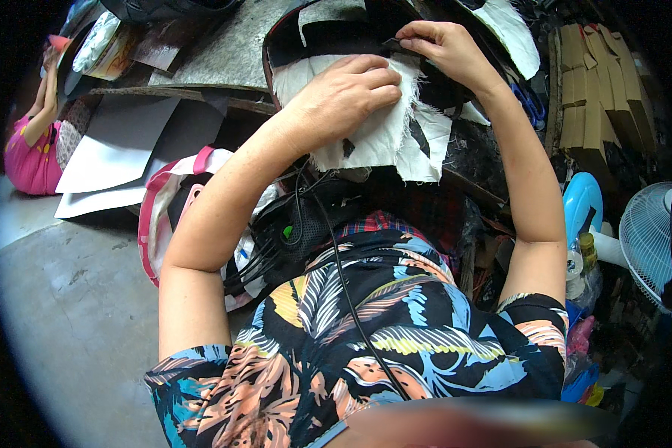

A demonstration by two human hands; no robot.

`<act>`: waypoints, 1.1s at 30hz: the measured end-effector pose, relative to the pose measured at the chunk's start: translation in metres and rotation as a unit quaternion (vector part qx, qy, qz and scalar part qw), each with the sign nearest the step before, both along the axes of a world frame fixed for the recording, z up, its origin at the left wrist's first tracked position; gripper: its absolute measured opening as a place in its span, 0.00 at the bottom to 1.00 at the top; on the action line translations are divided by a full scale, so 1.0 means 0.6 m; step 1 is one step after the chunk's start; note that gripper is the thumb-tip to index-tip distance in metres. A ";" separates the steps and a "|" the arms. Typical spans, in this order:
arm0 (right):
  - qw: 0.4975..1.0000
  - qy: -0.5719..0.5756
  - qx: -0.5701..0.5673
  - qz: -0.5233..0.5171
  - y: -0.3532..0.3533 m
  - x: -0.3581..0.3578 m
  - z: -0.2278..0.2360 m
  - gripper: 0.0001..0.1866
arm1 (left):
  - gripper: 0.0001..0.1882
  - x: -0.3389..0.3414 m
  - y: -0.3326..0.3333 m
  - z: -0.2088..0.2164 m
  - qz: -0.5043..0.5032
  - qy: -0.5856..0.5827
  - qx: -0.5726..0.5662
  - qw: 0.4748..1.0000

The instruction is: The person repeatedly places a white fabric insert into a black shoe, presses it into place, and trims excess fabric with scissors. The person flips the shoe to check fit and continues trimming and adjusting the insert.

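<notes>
My left hand (351,97) lies over a white cloth piece (381,145) with frayed edges, its fingers slightly bent and resting on the fabric. The cloth sits on a black, curved piece (336,37) with a dark rim, at the far side of the lap. Beyond and to the right, my right hand (442,51) is closed in a pinch at thumb and forefinger. A small dark tip shows at those fingertips, too small to name. Frayed strips of the cloth hang over its near right edge.
White sheets (116,142) and a pink-and-white bag (153,216) are at the left. Another person in a pink top (33,153) is at the far left. Stacked brown cardboard pieces (593,97) and a white-and-blue fan (648,239) stand at the right. A black cord (343,287) runs down my shirt.
</notes>
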State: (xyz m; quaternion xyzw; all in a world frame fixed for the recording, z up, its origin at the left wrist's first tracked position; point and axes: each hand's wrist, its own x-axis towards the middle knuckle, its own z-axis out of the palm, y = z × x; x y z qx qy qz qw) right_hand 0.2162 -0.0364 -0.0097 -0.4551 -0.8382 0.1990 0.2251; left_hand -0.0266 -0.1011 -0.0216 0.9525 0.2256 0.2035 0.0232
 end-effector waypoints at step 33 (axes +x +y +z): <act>0.983 0.091 0.155 0.033 -0.106 0.001 0.016 0.14 | 0.11 -0.125 -0.039 0.011 0.153 -0.241 0.112 0.952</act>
